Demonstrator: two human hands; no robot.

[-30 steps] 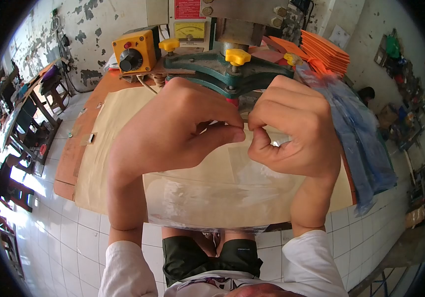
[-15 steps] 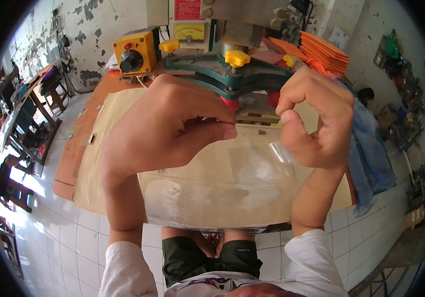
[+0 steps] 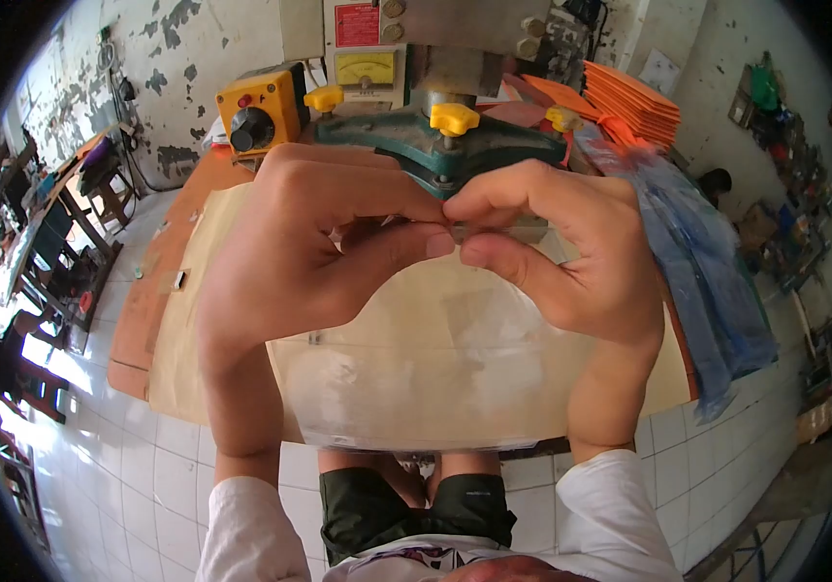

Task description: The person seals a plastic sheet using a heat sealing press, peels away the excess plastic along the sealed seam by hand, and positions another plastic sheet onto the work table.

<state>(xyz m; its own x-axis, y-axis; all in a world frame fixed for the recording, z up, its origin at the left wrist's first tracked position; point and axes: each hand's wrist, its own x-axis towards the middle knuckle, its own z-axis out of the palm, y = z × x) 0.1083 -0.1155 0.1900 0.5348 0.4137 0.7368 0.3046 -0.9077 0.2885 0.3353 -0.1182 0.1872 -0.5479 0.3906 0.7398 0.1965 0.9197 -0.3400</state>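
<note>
White floor tiles (image 3: 154, 435) frame the near edge of a workshop table, where a person in dark shorts (image 3: 368, 509) and white sleeves (image 3: 249, 529) brings both bare hands together at chest height. The left hand (image 3: 304, 242) has its thumb and forefinger drawn close, tips all but meeting; whether anything thin is pinched there cannot be told. The right hand (image 3: 571, 247) faces it, thumb and forefinger curved with a narrow gap between the tips, the forefinger reaching the left fingertips; no held item can be made out. Such close fingertip work would seem to call for steady wrists, a light pinch and evenly matched hands, with any slippery film gripped well in from its edge.

Beneath the hands, a glossy clear sheet (image 3: 406, 388) lies over a larger tan sheet (image 3: 183, 335), reaching the table's front; hands and forearms hide part of it. Orange-brown tabletop (image 3: 133, 339) shows at left, and blue plastic film (image 3: 712, 281) drapes over the right side. Beyond stand a green metal frame (image 3: 377, 136) with yellow knobs (image 3: 455, 119), a yellow control box (image 3: 285, 97), a dial gauge (image 3: 365, 70) and an orange stack (image 3: 634, 105). Farther back, paint flakes from the wall (image 3: 159, 48).
</note>
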